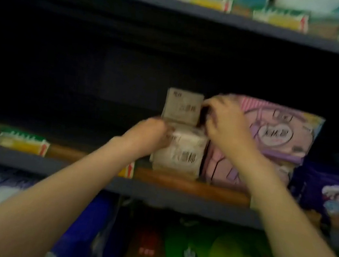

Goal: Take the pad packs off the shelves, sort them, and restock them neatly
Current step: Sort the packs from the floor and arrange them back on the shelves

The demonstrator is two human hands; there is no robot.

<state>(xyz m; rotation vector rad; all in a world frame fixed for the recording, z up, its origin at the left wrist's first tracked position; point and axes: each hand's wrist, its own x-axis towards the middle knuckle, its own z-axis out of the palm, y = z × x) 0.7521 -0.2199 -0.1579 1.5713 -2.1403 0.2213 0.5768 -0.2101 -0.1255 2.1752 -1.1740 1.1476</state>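
Two hands at the middle shelf (189, 185). Left hand (149, 135), fingers curled against the left side of the lower white pad pack (179, 154); firm grip or mere touch cannot be told through blur. Right hand (226, 124), fingers pinching the right edge of the upper white pack (183, 106), stacked on the lower. Pink-purple packs (279, 133) touching on the right, dark purple packs (327, 190) beyond. Yellow-green price tags (22, 143) along shelf edges. Blue and green packs (223, 252) on the shelf below. Barcodes visible; print unreadable.
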